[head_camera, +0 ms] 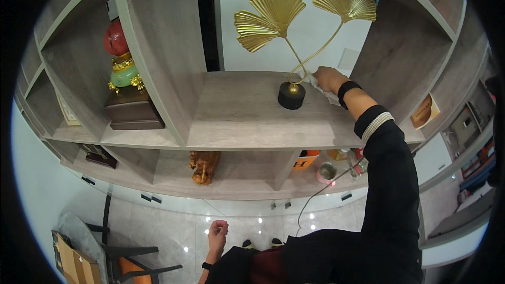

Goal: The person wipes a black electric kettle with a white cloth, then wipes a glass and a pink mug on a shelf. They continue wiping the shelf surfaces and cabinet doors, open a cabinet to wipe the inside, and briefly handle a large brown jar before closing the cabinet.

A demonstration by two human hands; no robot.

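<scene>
My right hand (330,79) reaches onto the wood-grain shelf (240,114) and presses a white cloth or tissue (317,86) against its board. Just left of that hand stands a gold ginkgo-leaf ornament (276,17) with two looped stems on a round black base (291,96). The cloth lies close behind and beside the base; whether it touches the stem I cannot tell. Down by my body, my left hand (218,234) hangs in front of the cabinet with its fingers curled in and nothing visible in them.
The left compartment holds a red ball on a green-and-gold stand (123,75) atop a brown box (134,110). Below are a carved wooden figure (205,167), an orange box (305,161) and a glass cup (326,172). A cable (311,197) hangs down. A chair (134,260) stands lower left.
</scene>
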